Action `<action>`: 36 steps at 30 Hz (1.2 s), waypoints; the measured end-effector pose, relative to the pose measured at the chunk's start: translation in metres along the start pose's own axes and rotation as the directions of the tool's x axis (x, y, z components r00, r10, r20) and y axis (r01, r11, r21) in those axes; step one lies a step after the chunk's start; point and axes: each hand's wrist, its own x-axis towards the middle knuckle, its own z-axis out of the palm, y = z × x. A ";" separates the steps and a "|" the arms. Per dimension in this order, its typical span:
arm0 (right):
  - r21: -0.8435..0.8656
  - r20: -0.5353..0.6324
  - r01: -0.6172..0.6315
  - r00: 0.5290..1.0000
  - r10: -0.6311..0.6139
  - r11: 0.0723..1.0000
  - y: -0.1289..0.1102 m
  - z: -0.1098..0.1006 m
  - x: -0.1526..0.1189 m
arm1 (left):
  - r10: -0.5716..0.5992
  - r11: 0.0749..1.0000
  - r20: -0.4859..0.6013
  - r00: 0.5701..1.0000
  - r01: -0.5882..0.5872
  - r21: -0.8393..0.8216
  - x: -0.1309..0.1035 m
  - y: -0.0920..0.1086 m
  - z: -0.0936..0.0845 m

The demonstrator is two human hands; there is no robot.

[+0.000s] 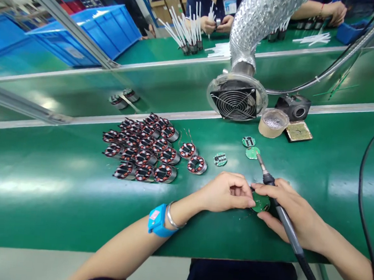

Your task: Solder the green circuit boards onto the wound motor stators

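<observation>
- Head view: the left hand (pixel 228 193) is pinched narrow, its thumb and fingertips at the left edge of a round green circuit board (pixel 261 204).
- The right hand (pixel 297 213) holds a soldering iron (pixel 284 221) and reaches around the same board, forefinger at its upper edge and thumb at its lower edge.
- That board is between the two hands, near the front of a green worktable (pixel 55 207).
- The iron points away from the person, its tip at a flat green disc (pixel 252 152); whether they touch, I cannot tell.
- Just beyond the disc is a populated board (pixel 248 141); another small board (pixel 220 159) lies to the left.
- Farther left stand rows of wound motor parts (pixel 145 156), with a separate pair (pixel 197 164) at their right side.
- A caged fan (pixel 237 103) on a silver duct (pixel 264 21) hangs beyond the boards, beside a round container (pixel 274 123) and a square tray (pixel 299 131).
- A blue band (pixel 158 221) and a metal bangle (pixel 172 216) circle the left wrist.
- Across the barrier, a co-worker's hands (pixel 226 24) are near upright white sticks (pixel 185 30).
</observation>
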 end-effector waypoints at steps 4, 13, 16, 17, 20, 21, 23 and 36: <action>0.010 -0.211 0.040 0.977 -0.037 0.999 -0.004 0.004 0.000 | 0.069 0.981 -0.055 0.996 -0.058 0.185 0.000 0.012 0.005; -0.092 -0.239 0.008 0.970 -0.030 0.996 -0.014 0.014 0.003 | 0.028 0.998 -0.007 1.000 -0.027 0.051 -0.001 0.006 0.007; -0.134 -0.200 0.036 0.978 -0.062 0.990 -0.015 0.013 -0.001 | -0.017 0.999 -0.023 1.000 0.017 0.031 0.000 0.004 0.011; -0.136 -0.209 0.047 0.975 -0.075 0.990 -0.017 0.011 -0.004 | -0.018 0.998 -0.034 0.999 0.020 0.060 0.000 0.004 0.012; -0.153 -0.277 0.028 0.958 -0.070 0.988 -0.027 -0.004 -0.014 | 0.000 0.986 -0.068 0.998 0.011 0.165 -0.001 0.007 0.015; -0.168 -0.296 0.003 0.954 -0.054 0.986 -0.032 -0.010 -0.019 | 0.005 0.982 -0.079 0.997 0.010 0.187 -0.001 0.008 0.015; -0.203 -0.295 -0.024 0.955 -0.038 0.979 -0.042 -0.021 -0.030 | 0.008 0.977 -0.094 0.996 0.012 0.212 -0.002 0.009 0.016; -0.246 -0.345 -0.064 0.938 -0.025 0.967 -0.072 -0.009 -0.043 | 0.069 0.964 -0.126 0.990 -0.034 0.262 -0.005 0.011 0.019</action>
